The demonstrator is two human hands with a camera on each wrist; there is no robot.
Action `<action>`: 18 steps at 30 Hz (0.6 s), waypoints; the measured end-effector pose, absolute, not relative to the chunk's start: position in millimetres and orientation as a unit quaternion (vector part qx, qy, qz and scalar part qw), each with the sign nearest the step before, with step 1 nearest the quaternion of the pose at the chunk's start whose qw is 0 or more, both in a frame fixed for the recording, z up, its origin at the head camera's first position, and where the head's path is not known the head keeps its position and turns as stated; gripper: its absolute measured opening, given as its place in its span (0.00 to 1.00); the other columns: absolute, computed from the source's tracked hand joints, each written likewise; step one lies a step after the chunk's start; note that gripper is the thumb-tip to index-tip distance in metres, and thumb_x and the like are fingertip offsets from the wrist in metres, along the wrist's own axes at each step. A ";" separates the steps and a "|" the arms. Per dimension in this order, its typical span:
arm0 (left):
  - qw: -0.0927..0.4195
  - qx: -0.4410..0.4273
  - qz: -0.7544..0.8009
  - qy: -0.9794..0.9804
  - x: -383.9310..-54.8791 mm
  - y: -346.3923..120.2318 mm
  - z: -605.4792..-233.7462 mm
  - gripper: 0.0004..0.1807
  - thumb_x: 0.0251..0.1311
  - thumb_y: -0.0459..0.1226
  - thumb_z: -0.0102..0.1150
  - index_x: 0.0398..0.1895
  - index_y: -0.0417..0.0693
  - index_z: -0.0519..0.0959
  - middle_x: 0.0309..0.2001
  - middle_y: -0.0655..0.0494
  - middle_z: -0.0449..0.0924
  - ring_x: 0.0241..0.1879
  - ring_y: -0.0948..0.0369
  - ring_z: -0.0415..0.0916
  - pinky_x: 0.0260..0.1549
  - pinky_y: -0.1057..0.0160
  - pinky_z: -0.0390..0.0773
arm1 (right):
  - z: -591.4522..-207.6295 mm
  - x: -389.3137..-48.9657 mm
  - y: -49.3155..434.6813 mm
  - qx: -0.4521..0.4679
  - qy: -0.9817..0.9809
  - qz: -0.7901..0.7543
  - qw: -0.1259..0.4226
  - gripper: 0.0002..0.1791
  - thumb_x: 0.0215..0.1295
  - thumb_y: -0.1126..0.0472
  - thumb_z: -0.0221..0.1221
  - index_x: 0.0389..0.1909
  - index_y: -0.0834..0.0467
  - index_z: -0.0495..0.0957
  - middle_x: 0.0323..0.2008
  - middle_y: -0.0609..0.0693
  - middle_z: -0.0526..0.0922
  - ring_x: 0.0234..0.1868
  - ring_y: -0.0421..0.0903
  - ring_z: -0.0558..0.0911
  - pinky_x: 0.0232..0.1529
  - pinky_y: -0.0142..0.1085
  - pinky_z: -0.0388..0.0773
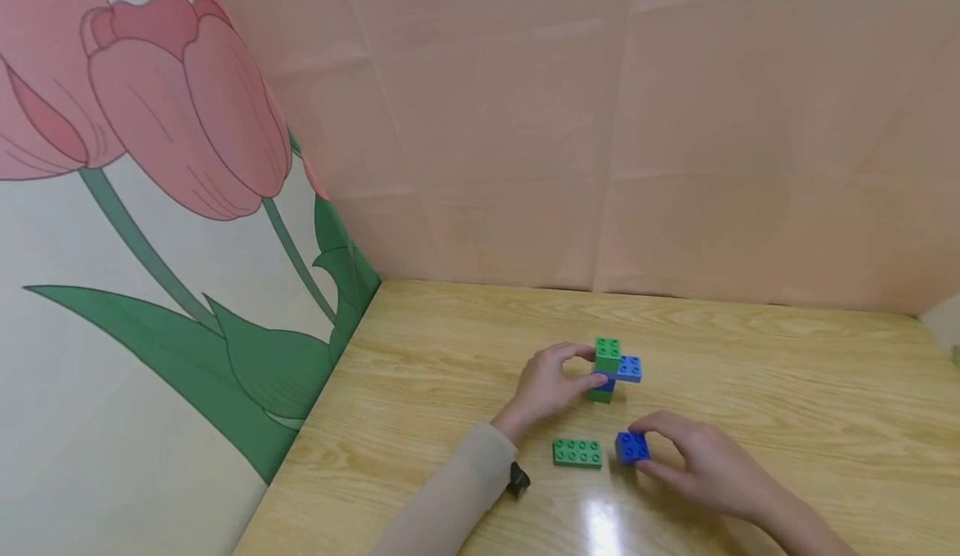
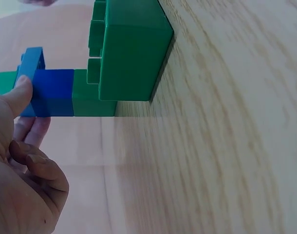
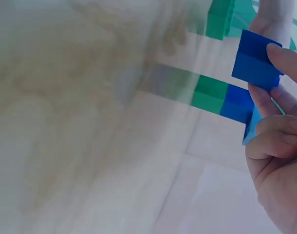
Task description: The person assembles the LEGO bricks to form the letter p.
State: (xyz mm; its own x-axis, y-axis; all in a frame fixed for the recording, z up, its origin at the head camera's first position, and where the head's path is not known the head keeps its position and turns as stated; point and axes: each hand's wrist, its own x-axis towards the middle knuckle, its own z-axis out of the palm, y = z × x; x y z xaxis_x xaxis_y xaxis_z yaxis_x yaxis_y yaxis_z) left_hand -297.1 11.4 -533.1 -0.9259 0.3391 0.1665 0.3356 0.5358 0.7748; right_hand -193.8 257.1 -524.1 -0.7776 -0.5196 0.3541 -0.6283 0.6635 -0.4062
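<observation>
A small stack of toy building bricks stands upright on the table: a green brick (image 2: 92, 92) at the bottom, a dark blue brick (image 2: 53, 92) above it, then a thin lighter blue brick (image 1: 631, 368) jutting to the right, and a green brick (image 1: 607, 354) on top. My left hand (image 1: 551, 379) grips this stack from the left, thumb against the lighter blue layer. In my right hand (image 1: 705, 464), a square dark blue brick (image 3: 258, 59) is pinched between thumb and fingers, held just off the table. A long green brick (image 1: 577, 453) lies studs up between the hands.
The wooden table (image 1: 420, 348) meets a pinkish cloth backdrop (image 1: 487, 164) at the back. On the left rises a panel with printed tulips (image 1: 187, 106). A small black object (image 1: 518, 480) sits at the left sleeve's cuff.
</observation>
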 end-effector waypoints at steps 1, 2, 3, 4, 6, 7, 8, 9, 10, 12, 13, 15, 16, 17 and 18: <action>0.001 0.193 0.442 0.876 -297.2 11.4 -533.2 0.23 0.62 0.60 0.68 0.58 0.66 0.84 0.55 0.78 0.81 0.61 0.70 0.75 0.64 0.54 0.74 | -522.1 -194.4 256.9 0.315 -0.905 0.263 0.107 0.22 0.58 0.52 0.77 0.52 0.45 0.84 0.49 0.35 0.86 0.49 0.42 0.86 0.47 0.45 0.86; 0.001 0.193 0.441 0.876 -297.4 11.4 -533.5 0.23 0.63 0.59 0.68 0.58 0.66 0.84 0.55 0.78 0.81 0.61 0.70 0.75 0.64 0.54 0.74 | -519.8 -194.9 256.6 0.313 -0.905 0.266 0.109 0.21 0.58 0.52 0.77 0.52 0.45 0.84 0.49 0.35 0.86 0.49 0.42 0.86 0.47 0.45 0.86; 0.001 0.192 0.442 0.876 -297.3 11.4 -533.4 0.23 0.63 0.59 0.68 0.58 0.67 0.84 0.55 0.78 0.81 0.61 0.70 0.75 0.64 0.54 0.74 | -518.0 -195.6 256.3 0.315 -0.904 0.268 0.112 0.21 0.59 0.52 0.77 0.53 0.45 0.84 0.49 0.35 0.86 0.49 0.43 0.86 0.47 0.45 0.86; 0.002 0.191 0.444 0.876 -297.2 11.4 -533.5 0.23 0.63 0.60 0.68 0.58 0.67 0.84 0.55 0.78 0.81 0.61 0.70 0.75 0.63 0.53 0.74 | -515.9 -196.1 256.1 0.315 -0.903 0.269 0.115 0.21 0.59 0.52 0.77 0.53 0.45 0.84 0.49 0.35 0.86 0.49 0.42 0.86 0.47 0.44 0.86; 0.003 0.189 0.446 0.875 -297.3 11.6 -533.8 0.22 0.63 0.60 0.68 0.58 0.67 0.84 0.55 0.78 0.81 0.61 0.70 0.75 0.63 0.53 0.75 | -512.1 -197.3 255.8 0.318 -0.900 0.270 0.125 0.21 0.60 0.53 0.76 0.53 0.45 0.83 0.49 0.35 0.86 0.49 0.43 0.86 0.47 0.44 0.86; 0.004 0.189 0.446 0.875 -297.3 11.7 -533.8 0.22 0.63 0.60 0.68 0.58 0.67 0.84 0.55 0.78 0.80 0.61 0.70 0.75 0.63 0.53 0.75 | -510.5 -197.9 255.9 0.321 -0.899 0.270 0.130 0.21 0.60 0.54 0.76 0.54 0.46 0.83 0.50 0.36 0.86 0.50 0.44 0.86 0.47 0.45 0.86; 0.004 0.189 0.447 0.874 -297.3 11.7 -533.9 0.22 0.63 0.59 0.68 0.58 0.67 0.84 0.55 0.78 0.80 0.61 0.70 0.75 0.63 0.53 0.75 | -508.8 -198.6 256.0 0.322 -0.898 0.269 0.135 0.21 0.60 0.55 0.76 0.54 0.46 0.83 0.50 0.36 0.86 0.50 0.44 0.86 0.47 0.45 0.86; 0.005 0.189 0.447 0.874 -297.2 11.7 -533.9 0.22 0.63 0.59 0.68 0.58 0.67 0.84 0.55 0.78 0.80 0.61 0.70 0.75 0.63 0.53 0.75 | -507.4 -199.4 256.3 0.324 -0.896 0.269 0.141 0.22 0.60 0.56 0.76 0.54 0.47 0.83 0.50 0.37 0.86 0.50 0.45 0.87 0.47 0.46 0.86; 0.005 0.189 0.447 0.874 -297.3 11.7 -534.0 0.23 0.63 0.59 0.68 0.58 0.67 0.84 0.55 0.78 0.81 0.61 0.70 0.75 0.63 0.53 0.75 | -505.9 -200.1 256.7 0.325 -0.895 0.268 0.148 0.22 0.59 0.56 0.77 0.54 0.48 0.83 0.50 0.37 0.86 0.50 0.45 0.87 0.47 0.47 0.86; 0.005 0.191 0.448 0.873 -297.6 12.0 -534.4 0.23 0.63 0.59 0.68 0.58 0.67 0.84 0.55 0.78 0.81 0.61 0.70 0.75 0.63 0.54 0.74 | -502.9 -201.7 257.6 0.325 -0.893 0.267 0.161 0.23 0.57 0.58 0.77 0.54 0.50 0.83 0.50 0.39 0.86 0.49 0.47 0.87 0.47 0.48 0.86; 0.005 0.192 0.448 0.873 -297.7 12.1 -534.7 0.23 0.63 0.59 0.68 0.58 0.67 0.84 0.55 0.78 0.81 0.61 0.70 0.75 0.63 0.54 0.74 | -501.7 -202.8 258.2 0.325 -0.892 0.266 0.166 0.24 0.56 0.59 0.78 0.54 0.51 0.83 0.51 0.39 0.86 0.50 0.48 0.87 0.47 0.49 0.86; 0.005 0.192 0.449 0.873 -297.9 12.1 -535.2 0.23 0.63 0.59 0.68 0.58 0.66 0.84 0.55 0.78 0.81 0.61 0.70 0.75 0.63 0.54 0.74 | -499.3 -205.0 259.5 0.323 -0.891 0.265 0.177 0.25 0.55 0.61 0.78 0.54 0.53 0.83 0.51 0.41 0.87 0.49 0.49 0.87 0.47 0.50 0.86; 0.005 0.192 0.450 0.872 -297.9 12.2 -535.4 0.23 0.63 0.59 0.68 0.58 0.66 0.84 0.55 0.78 0.81 0.61 0.70 0.75 0.63 0.54 0.74 | -498.2 -206.2 260.2 0.322 -0.891 0.263 0.182 0.25 0.55 0.61 0.78 0.54 0.53 0.83 0.50 0.41 0.87 0.49 0.49 0.87 0.46 0.50 0.86; 0.005 0.192 0.451 0.872 -298.0 12.3 -535.6 0.23 0.63 0.59 0.68 0.58 0.66 0.84 0.55 0.78 0.81 0.61 0.70 0.75 0.63 0.54 0.75 | -497.2 -207.3 261.0 0.319 -0.892 0.262 0.185 0.25 0.54 0.62 0.78 0.54 0.54 0.83 0.50 0.42 0.87 0.48 0.50 0.88 0.45 0.51 0.86; 0.005 0.191 0.451 0.872 -298.0 12.3 -535.8 0.23 0.63 0.59 0.68 0.58 0.66 0.84 0.55 0.78 0.81 0.61 0.70 0.75 0.63 0.54 0.75 | -496.4 -208.4 261.8 0.316 -0.893 0.260 0.188 0.26 0.54 0.62 0.78 0.54 0.54 0.82 0.50 0.43 0.87 0.48 0.50 0.88 0.44 0.50 0.86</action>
